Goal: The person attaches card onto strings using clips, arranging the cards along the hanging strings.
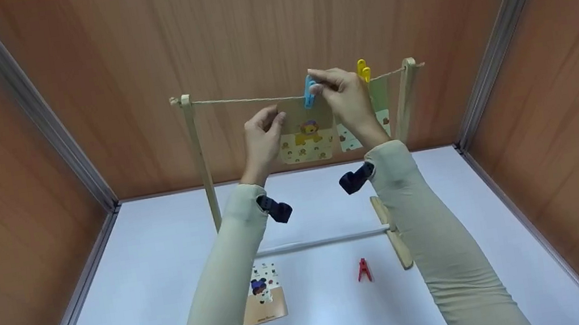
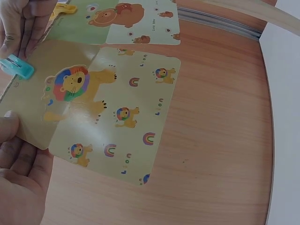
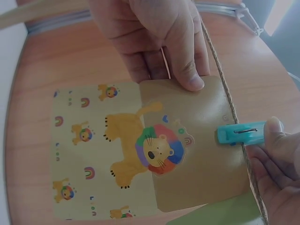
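Note:
A lion card [image 3: 192, 192], brown above and cream below, hangs at a twine line [image 1: 246, 100]. My left hand [image 1: 263, 140] pinches its left edge between thumb and fingers, plainly seen in the right wrist view. My right hand [image 1: 350, 99] pinches the handle end of a blue clothespin [image 3: 239, 133], whose nose lies over the line and the card's top edge. Beside it on the line, a yellow clothespin [image 1: 363, 71] holds a green bear card [image 2: 75, 28], partly behind my right hand in the head view.
Two wooden posts [image 1: 200, 164] carry the line, with a white bar [image 1: 330, 240] low between them and a wooden foot [image 1: 400, 249] at right. On the white table lie a red clothespin [image 1: 363, 270] and another card [image 1: 265, 309], partly behind my left sleeve. Wooden panels surround the table.

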{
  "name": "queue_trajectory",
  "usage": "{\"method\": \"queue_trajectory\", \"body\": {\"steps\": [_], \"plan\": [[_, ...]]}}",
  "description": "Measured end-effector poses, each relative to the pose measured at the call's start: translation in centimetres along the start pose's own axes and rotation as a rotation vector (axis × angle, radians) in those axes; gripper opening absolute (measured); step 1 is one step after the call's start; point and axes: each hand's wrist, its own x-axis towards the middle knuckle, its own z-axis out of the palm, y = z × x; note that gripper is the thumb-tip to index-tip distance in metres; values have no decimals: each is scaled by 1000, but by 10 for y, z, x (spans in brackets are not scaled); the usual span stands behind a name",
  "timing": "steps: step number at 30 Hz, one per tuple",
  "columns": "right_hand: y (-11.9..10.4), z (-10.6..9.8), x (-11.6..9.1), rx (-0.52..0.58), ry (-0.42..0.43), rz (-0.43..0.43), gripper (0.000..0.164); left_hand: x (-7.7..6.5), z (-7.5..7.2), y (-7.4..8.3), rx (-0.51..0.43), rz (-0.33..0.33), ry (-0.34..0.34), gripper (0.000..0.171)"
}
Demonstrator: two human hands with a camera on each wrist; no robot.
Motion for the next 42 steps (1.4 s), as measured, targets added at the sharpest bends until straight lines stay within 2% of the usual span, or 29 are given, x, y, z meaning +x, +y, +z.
{"method": "queue_trajectory", "body": {"steps": [6,13,20,35,42], "plan": [[0,2,-2,-21,-45,-7,32,-2,-1,-1,-1,-11,1,26],[0,3,-4,-43,-84,23,34,-4,-3,-4,-1,-26,0,27],[0,3,-6,-31,-117,38,37,-6,-4,-6,-4,-44,-5,28],[6,2,-9,-60,-132,-89,36,-6,-7,-9,-32,-44,-29,32],[8,1,-12,24,-80,-133,34,-7,-8,-7,-56,-24,-44,33]]}}
